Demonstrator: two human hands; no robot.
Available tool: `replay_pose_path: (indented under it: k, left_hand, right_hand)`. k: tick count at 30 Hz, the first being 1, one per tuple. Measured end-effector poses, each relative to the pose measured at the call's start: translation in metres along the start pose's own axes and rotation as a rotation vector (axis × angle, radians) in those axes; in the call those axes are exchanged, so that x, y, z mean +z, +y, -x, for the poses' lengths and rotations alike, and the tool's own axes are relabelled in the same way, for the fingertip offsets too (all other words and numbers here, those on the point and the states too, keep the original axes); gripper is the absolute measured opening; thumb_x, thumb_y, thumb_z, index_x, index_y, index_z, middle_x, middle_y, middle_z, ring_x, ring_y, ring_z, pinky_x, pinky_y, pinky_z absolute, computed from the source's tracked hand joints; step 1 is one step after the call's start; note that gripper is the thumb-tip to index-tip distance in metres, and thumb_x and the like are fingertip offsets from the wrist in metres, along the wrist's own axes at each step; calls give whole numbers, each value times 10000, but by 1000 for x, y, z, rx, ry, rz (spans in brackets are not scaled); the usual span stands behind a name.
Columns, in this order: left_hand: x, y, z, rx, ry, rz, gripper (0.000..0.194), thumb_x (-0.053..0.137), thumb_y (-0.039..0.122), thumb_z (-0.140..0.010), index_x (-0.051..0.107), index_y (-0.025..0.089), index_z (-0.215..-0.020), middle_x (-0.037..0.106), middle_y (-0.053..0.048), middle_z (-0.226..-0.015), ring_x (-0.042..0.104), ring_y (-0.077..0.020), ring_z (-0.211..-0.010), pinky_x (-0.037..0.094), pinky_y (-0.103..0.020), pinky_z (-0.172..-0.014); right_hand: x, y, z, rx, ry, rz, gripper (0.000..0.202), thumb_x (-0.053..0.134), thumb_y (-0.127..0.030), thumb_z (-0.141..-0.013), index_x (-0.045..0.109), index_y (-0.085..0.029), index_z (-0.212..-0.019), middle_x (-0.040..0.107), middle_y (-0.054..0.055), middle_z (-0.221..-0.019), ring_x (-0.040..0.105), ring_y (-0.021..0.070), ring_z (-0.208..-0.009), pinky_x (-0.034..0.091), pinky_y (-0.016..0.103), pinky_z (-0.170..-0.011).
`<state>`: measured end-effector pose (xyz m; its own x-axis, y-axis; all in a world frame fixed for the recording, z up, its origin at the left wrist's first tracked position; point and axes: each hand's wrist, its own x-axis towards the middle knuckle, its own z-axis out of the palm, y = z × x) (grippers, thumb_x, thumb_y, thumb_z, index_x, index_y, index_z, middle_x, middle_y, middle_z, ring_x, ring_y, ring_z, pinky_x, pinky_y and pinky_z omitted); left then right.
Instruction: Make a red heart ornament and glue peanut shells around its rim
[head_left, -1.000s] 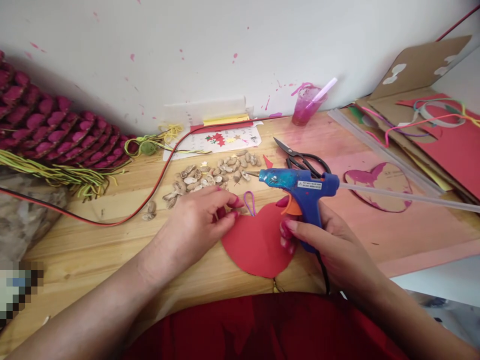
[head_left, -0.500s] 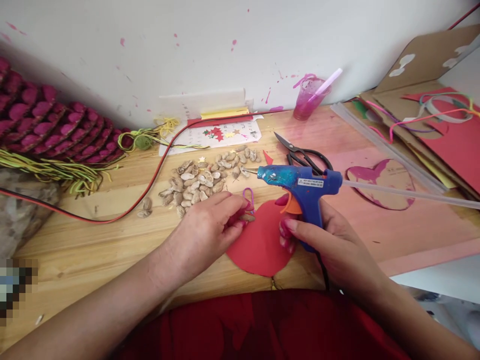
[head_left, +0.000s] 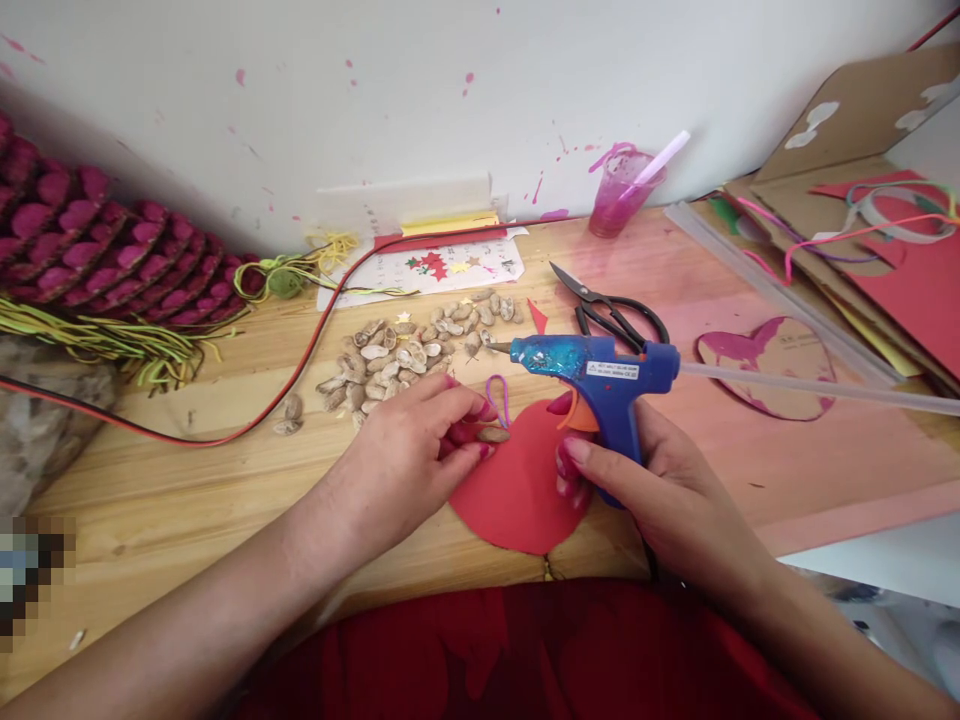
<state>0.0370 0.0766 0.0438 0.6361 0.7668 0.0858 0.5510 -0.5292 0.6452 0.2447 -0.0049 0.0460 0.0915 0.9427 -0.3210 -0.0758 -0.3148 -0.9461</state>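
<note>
Between the fingertips of my left hand is a peanut shell, at the upper left of a red heart-shaped card. A purple cord loop sticks out beyond the card's top edge. My right hand is wrapped round the handle of a blue hot glue gun, close to its orange trigger. The gun's nozzle points left, above the table, with a clear glue stick coming out of its back. Beyond my left hand lies a pile of peanut shells.
Black-handled scissors lie behind the glue gun. A cardboard heart is on the right, near clear glue sticks. A cup of pink paint stands by the wall. A red-black cable crosses the left side; a pink scaly craft sits far left.
The peanut shell in my left fingers now shows more fully over the red card. The glue gun has shifted very slightly left and down in the view.
</note>
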Motion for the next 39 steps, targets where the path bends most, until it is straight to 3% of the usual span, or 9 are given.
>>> replay_pose_path:
  k: [10,18,22,28,34,39]
  left_hand:
    - [0,0,0,59,27,-70,156,591,77,-855,696,187,-888,631,-13,-835,600,-109,-720,466,-220,-653]
    - [-6,2,0,-12,0,-50,106,596,185,-894,701,199,-888,645,-19,-852,603,-131,-745,469,-246,-660]
    - [-9,3,-1,-13,21,-104,304,448,245,-987,678,186,-797,613,-23,-751,582,-145,-714,461,-268,-662]
    - [-2,4,3,103,93,-171,177,521,157,-943,696,184,-946,659,-37,-872,628,-143,-772,494,-253,-689]
    - [7,4,6,215,105,-291,162,548,164,-955,710,163,-944,675,-51,-895,650,-143,-764,513,-249,-676]
    - [10,3,7,220,102,-363,165,542,184,-968,705,179,-948,686,-42,-894,654,-137,-762,516,-243,-678]
  right_hand:
    - [-2,1,1,-10,-27,-7,102,691,-294,-890,606,-239,-886,672,-45,-718,639,115,-646,518,214,-611]
    - [-1,0,0,-15,6,62,124,694,-327,-872,610,-240,-901,682,-18,-741,644,152,-666,537,259,-624]
    - [0,-2,-1,-9,-5,45,117,683,-326,-872,600,-244,-879,680,-21,-719,649,156,-662,542,265,-626]
    - [1,-2,0,-28,2,26,109,686,-294,-864,592,-240,-857,669,-27,-703,643,151,-644,543,271,-624]
    - [3,-3,0,-28,8,4,110,688,-280,-861,591,-231,-877,664,-30,-693,639,142,-623,536,264,-602]
    - [4,-3,0,-42,11,22,119,690,-284,-860,586,-226,-864,658,-34,-669,630,137,-613,517,258,-597]
